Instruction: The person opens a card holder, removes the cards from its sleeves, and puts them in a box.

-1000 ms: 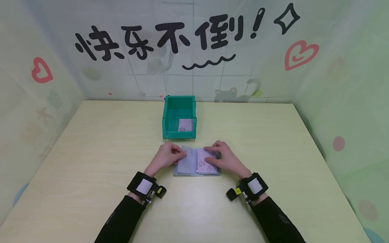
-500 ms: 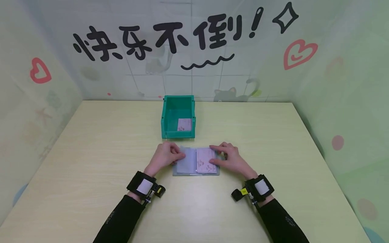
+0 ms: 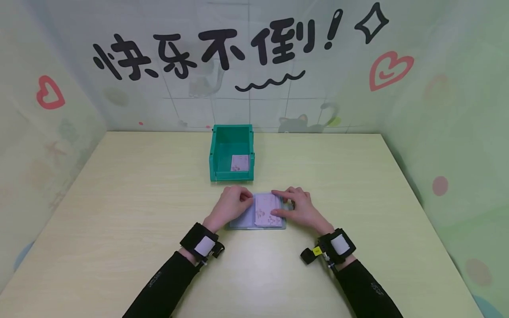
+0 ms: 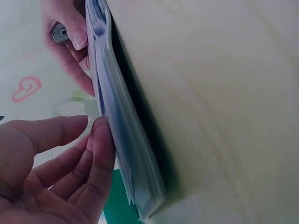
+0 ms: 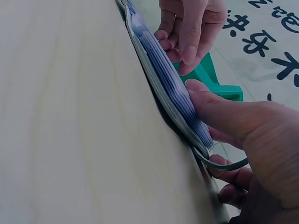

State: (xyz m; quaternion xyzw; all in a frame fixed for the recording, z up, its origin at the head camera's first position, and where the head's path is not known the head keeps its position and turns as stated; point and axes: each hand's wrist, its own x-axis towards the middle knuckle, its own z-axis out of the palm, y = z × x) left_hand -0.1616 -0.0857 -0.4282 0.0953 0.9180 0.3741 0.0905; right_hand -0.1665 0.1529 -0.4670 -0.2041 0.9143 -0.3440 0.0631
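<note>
A small card album (image 3: 242, 219) with clear sleeves lies spread on the table. On its right page is a pale pink card (image 3: 264, 211) with a floral print. My left hand (image 3: 233, 204) is over the left page, close to the fold. In the left wrist view, its fingertips touch the page edge, and the thumb stands apart from them. With thumb and index finger spread, my right hand (image 3: 298, 206) presses on the right page. Its other fingers curl beside the cover, around a strap (image 5: 224, 165) with a round metal snap (image 4: 60, 32).
Behind the album stands a green bin (image 3: 232, 176), its low side towards me. Inside it lies another pink printed card (image 3: 240, 163). The pale wooden table (image 3: 139, 185) reaches back to a printed backdrop (image 3: 230, 106). Each wrist carries a strapped camera.
My left hand has moved right from the album's left edge towards the fold, now covering more of the left page. The right hand slid slightly right earlier and still presses the right page.
</note>
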